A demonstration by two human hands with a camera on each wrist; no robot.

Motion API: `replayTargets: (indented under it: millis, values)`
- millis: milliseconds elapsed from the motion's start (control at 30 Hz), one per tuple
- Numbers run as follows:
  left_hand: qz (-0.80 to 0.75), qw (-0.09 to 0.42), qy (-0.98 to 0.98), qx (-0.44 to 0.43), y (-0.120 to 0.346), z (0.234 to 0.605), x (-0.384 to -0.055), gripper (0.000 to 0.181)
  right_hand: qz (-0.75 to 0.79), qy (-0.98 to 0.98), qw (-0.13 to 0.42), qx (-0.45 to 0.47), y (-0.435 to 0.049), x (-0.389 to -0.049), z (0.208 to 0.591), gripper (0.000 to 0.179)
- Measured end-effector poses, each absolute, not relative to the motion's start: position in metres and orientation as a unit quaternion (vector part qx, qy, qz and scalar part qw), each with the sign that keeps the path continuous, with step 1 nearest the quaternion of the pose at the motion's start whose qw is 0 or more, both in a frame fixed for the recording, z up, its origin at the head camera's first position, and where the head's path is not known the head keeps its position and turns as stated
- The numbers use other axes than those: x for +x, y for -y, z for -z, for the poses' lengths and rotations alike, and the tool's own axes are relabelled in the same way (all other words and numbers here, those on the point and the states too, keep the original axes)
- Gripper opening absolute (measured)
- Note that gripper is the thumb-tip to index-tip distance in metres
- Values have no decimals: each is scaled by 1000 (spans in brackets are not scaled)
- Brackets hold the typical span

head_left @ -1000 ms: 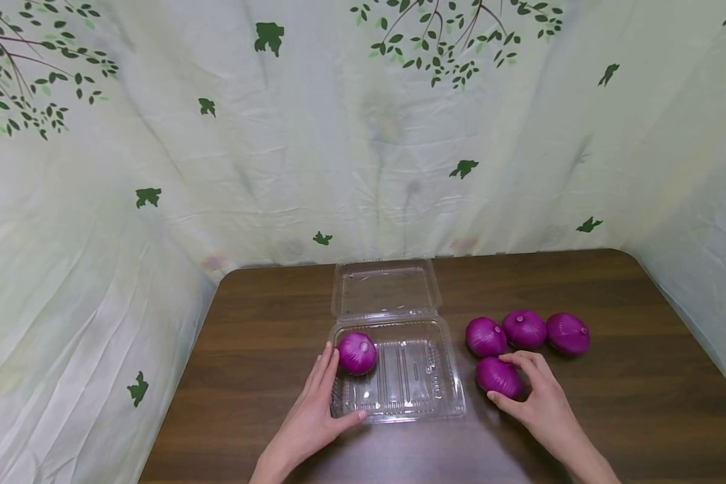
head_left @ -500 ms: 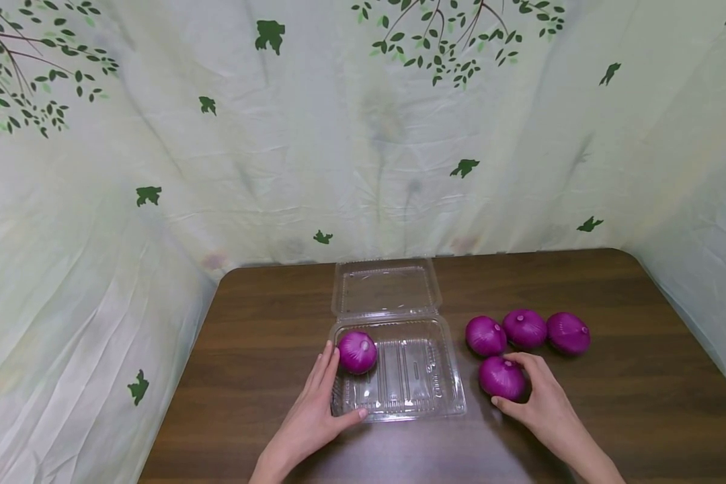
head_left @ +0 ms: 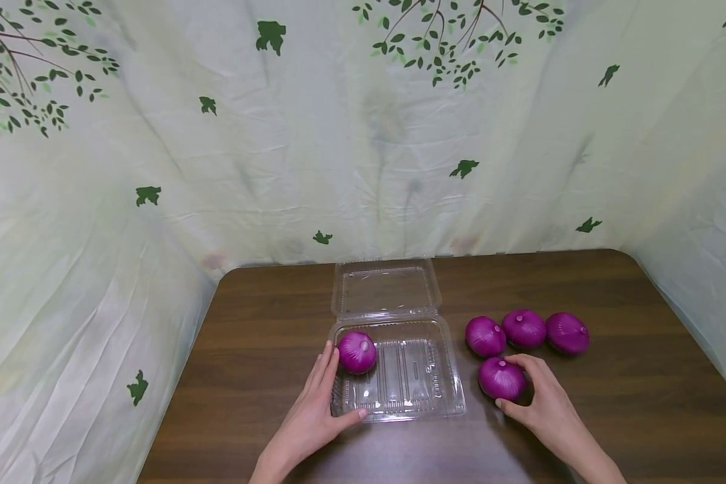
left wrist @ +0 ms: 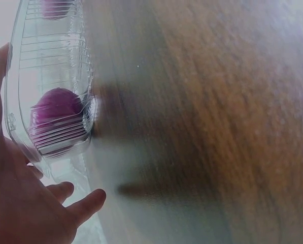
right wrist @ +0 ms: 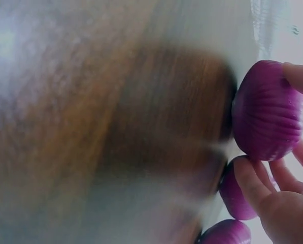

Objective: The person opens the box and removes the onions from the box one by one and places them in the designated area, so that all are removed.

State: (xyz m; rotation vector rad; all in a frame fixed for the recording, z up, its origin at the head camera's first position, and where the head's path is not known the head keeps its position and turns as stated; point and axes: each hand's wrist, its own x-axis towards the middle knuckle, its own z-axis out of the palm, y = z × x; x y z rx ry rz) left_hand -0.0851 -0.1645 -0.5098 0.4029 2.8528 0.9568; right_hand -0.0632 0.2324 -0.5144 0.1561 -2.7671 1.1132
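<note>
In the head view my left hand rests along the left side of a clear plastic clamshell container, fingers straight and thumb at its front edge. One red onion sits inside, at the container's back left. My right hand holds another red onion on the table, thumb at the front and fingers behind. The right wrist view shows this onion between thumb and fingers, standing on the wood. Its stem tip points up.
Behind the held onion, three more red onions stand in a row: a left one, a middle one and a right one. The container's lid lies folded back. A patterned curtain hangs behind the brown table.
The onion at my right hand has turned from tilted to stem-up and shifted slightly right. My right hand moved slightly with it. The left hand and the container stay in place.
</note>
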Motion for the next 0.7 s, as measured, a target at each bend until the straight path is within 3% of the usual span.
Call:
replayTargets:
  millis: [300, 700]
  values:
    - [-314, 61, -939, 125, 165, 511, -85, 115, -368, 923, 96, 63, -231, -59, 508, 70]
    - [-315, 60, -938, 128, 165, 510, -85, 115, -359, 904, 181, 146, -202, -62, 493, 61]
